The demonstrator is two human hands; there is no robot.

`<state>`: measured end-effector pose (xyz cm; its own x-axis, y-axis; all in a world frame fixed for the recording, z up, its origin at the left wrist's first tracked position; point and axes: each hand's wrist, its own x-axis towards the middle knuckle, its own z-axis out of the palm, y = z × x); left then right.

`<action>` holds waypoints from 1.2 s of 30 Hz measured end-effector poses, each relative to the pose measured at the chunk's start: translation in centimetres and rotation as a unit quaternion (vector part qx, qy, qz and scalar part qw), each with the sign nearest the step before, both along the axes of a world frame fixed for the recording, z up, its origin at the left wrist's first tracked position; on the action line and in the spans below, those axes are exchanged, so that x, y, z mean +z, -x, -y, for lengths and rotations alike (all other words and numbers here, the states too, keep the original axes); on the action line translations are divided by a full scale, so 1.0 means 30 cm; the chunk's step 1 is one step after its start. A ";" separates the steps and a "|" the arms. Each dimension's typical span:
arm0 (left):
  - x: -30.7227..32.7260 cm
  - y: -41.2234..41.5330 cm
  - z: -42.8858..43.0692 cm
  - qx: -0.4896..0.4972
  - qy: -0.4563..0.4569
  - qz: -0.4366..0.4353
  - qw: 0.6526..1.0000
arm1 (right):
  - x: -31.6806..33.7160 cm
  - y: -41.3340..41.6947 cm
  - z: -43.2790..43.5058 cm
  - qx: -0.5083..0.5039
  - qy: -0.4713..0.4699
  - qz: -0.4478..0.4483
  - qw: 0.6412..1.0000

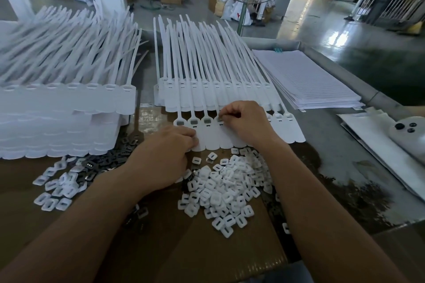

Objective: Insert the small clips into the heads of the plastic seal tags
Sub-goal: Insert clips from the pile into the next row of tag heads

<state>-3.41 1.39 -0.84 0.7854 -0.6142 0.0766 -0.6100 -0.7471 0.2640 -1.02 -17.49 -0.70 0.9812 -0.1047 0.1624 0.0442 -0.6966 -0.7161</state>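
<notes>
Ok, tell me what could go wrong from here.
The clip pinched by the right hand could go in crooked, since its fingers hide the slot. If the left hand resting on the tag row slips, the row could shift. A wrist could scatter the white caps nearby.

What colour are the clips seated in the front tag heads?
Dull grey clips in white tag heads; head view, left of the right hand.

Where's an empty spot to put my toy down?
Bare cardboard lies between the forearms, below the white clip pile. The grey table is free right of the pile. It is crowded around the left hand, right hand and tag row.
</notes>
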 end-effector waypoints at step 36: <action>-0.003 0.009 0.004 0.010 0.011 -0.009 1.000 | 0.067 0.108 -0.038 0.223 0.094 -0.117 0.963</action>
